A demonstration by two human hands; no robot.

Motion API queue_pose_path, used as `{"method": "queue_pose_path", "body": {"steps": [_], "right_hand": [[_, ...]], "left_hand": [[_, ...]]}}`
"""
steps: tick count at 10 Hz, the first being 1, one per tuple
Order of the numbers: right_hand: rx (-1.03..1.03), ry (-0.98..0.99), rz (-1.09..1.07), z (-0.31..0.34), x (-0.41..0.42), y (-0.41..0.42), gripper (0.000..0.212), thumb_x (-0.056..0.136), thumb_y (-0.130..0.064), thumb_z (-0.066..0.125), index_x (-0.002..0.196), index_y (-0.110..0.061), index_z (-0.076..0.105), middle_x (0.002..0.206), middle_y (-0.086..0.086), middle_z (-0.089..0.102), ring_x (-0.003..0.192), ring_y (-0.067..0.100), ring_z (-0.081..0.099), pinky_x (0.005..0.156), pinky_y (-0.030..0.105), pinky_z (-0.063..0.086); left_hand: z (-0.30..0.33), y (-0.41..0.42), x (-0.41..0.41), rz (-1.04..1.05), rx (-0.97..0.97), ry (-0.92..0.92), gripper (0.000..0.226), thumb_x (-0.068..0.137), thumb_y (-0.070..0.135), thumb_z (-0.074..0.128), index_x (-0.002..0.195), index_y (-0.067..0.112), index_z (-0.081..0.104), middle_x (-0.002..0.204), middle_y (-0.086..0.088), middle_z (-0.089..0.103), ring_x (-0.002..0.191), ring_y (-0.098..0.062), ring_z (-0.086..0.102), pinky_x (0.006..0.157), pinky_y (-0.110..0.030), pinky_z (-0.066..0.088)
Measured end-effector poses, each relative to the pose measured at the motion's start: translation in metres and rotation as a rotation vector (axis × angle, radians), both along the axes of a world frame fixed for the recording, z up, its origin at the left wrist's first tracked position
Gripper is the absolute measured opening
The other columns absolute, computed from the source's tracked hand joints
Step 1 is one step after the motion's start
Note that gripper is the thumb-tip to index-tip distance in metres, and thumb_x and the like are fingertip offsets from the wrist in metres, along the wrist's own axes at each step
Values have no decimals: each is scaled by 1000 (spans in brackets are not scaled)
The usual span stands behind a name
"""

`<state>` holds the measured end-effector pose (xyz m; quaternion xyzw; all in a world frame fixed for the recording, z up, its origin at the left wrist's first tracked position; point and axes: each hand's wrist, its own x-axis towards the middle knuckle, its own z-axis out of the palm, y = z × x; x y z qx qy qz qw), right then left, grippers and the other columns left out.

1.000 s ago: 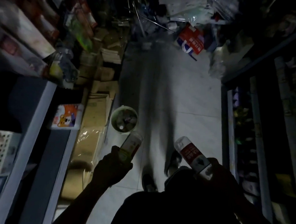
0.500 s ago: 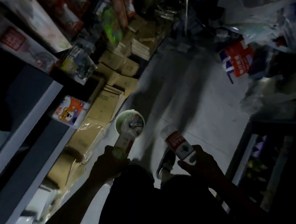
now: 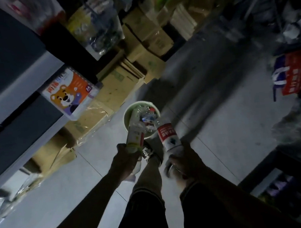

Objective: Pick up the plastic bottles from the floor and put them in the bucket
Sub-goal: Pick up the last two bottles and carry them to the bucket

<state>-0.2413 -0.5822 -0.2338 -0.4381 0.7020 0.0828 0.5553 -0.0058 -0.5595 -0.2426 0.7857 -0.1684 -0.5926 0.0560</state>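
Observation:
A pale green bucket [image 3: 127,114] stands on the tiled floor and holds several crushed plastic bottles. My left hand [image 3: 124,160] grips the base of a bottle with a green and white label [image 3: 136,135]; its top reaches over the bucket's near rim. My right hand [image 3: 183,164] grips the base of a bottle with a red label [image 3: 167,135], its cap end pointing at the bucket's right edge. Both bottles are held tilted forward, just short of the bucket's opening.
Flattened cardboard boxes [image 3: 113,84] lie along the left of the aisle beside a dark shelf unit [image 3: 16,108] with a bear-printed pack [image 3: 70,92]. A red and blue bag [image 3: 298,70] lies at right. My shoe [image 3: 147,152] is just below the bucket.
I have walked closer to the bucket and the view has tilted. Both hands have carried their bottles forward until the tops reach the bucket's rim.

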Motion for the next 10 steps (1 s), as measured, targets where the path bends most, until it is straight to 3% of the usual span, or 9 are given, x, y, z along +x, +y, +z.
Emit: {"method": "queue_pose_path", "body": {"steps": [1, 2, 3, 4, 5, 7, 8, 9, 10], "right_hand": [[9, 25, 124, -94, 32, -32, 65, 89, -48, 69, 138, -12, 44, 130, 8, 55, 99, 11, 60, 60, 16, 51], [9, 61, 125, -165, 44, -47, 75, 83, -50, 76, 138, -11, 44, 121, 5, 60, 93, 12, 61, 54, 16, 47], [-2, 33, 144, -262, 58, -69, 75, 84, -55, 74, 137, -9, 46, 123, 8, 64, 100, 20, 68, 74, 35, 62], [-92, 52, 158, -310, 63, -76, 79, 84, -52, 75, 139, -8, 39, 128, 11, 62, 107, 25, 67, 81, 39, 61], [-169, 44, 272, -356, 64, -74, 88, 85, -48, 77, 147, -10, 26, 139, 17, 54, 123, 31, 58, 93, 46, 57], [-205, 75, 541, -346, 43, -70, 91, 90, -56, 66, 158, -21, 18, 145, 20, 38, 130, 33, 45, 98, 42, 51], [-201, 65, 596, -322, 31, -75, 80, 91, -54, 65, 153, -20, 28, 146, 18, 40, 130, 30, 46, 93, 34, 48], [-167, 72, 673, -261, 17, -96, 68, 95, -57, 57, 148, -21, 36, 146, 14, 43, 127, 26, 48, 90, 33, 50], [-173, 16, 718, -209, 8, -103, 63, 95, -54, 58, 147, -24, 39, 147, 9, 44, 128, 23, 48, 93, 34, 51]], "left_hand": [[-83, -20, -12, 136, -3, -44, 62, 79, 41, 77, 125, 22, 41, 101, -7, 70, 84, -27, 70, 73, -42, 60], [-144, -32, -22, 162, 4, -126, 63, 82, 41, 76, 129, 21, 40, 112, -9, 68, 95, -30, 68, 79, -40, 57], [-233, -43, -38, 235, -56, -233, 66, 83, 46, 77, 125, 26, 31, 117, -14, 67, 94, -36, 68, 73, -37, 56], [-280, -51, -47, 256, -131, -303, 68, 83, 51, 76, 128, 27, 31, 118, -11, 68, 94, -36, 69, 77, -46, 60], [-327, -53, -58, 219, -175, -361, 70, 88, 49, 72, 145, 31, 35, 132, -7, 54, 119, -34, 58, 96, -51, 55], [-321, -45, -62, -25, -117, -430, 69, 91, 38, 65, 153, 32, 38, 149, -13, 39, 138, -33, 35, 110, -44, 37], [-292, -44, -58, -32, -144, -379, 58, 92, 32, 64, 147, 26, 48, 143, -14, 47, 130, -33, 47, 105, -45, 47], [-225, -40, -61, -147, -247, -374, 43, 96, 27, 64, 137, 14, 61, 132, -17, 59, 107, -33, 64, 85, -41, 57], [-178, -34, -61, -203, -290, -413, 40, 97, 28, 65, 135, 14, 62, 125, -14, 64, 100, -30, 68, 77, -37, 58]]}}
